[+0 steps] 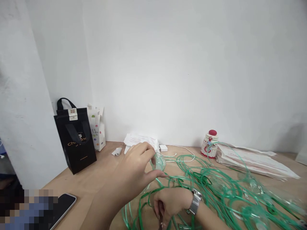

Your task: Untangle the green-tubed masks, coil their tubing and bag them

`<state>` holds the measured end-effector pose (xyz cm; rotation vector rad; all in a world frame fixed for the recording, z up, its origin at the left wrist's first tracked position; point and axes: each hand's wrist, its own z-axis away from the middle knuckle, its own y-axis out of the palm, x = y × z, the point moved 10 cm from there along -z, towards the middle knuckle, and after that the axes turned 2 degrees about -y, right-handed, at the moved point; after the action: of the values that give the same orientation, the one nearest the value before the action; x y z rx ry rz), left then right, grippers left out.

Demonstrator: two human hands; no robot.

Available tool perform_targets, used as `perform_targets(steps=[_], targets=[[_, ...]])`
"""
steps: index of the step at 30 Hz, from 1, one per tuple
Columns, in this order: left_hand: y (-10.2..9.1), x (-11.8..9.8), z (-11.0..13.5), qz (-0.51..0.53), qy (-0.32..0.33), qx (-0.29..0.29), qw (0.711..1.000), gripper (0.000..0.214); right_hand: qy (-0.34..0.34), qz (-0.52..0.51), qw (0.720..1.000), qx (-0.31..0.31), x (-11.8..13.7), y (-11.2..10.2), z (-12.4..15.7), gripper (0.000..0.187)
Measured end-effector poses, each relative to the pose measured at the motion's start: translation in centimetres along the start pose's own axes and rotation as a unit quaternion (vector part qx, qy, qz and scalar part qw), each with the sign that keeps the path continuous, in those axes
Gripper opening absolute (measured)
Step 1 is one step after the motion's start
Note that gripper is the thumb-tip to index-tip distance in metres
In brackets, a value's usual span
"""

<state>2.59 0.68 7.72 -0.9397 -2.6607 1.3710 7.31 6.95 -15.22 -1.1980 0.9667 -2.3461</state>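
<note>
Though blurred, tubing (159, 162) seemingly between fingers (155, 174).

Green tubing (211, 183) on tan table (100, 172). Black bag (76, 143), orange lettering, at tubing's 9 o'clock. Red-capped white jar (209, 145) at 12.

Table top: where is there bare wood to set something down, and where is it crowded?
Bare table lies between the black bag, the phone and the left hand. A narrower strip runs before the white paper bag. From the right hand rightward, green tubing covers the wood up to the paper stack and jar.
</note>
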Motion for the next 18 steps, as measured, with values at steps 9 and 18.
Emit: perform_targets(steps=[9, 18], targets=[[0.9, -0.2, 0.0, -0.008, -0.004, 0.028, 1.000, 0.026, -0.030, 0.064, 0.997, -0.043, 0.9, -0.1, -0.7, 0.025], [0.2, 0.0, 0.0, -0.016, 0.000, -0.004, 1.000, 0.022, -0.026, 0.099, 0.977, -0.190, 1.2, -4.0, 0.7, 0.015]])
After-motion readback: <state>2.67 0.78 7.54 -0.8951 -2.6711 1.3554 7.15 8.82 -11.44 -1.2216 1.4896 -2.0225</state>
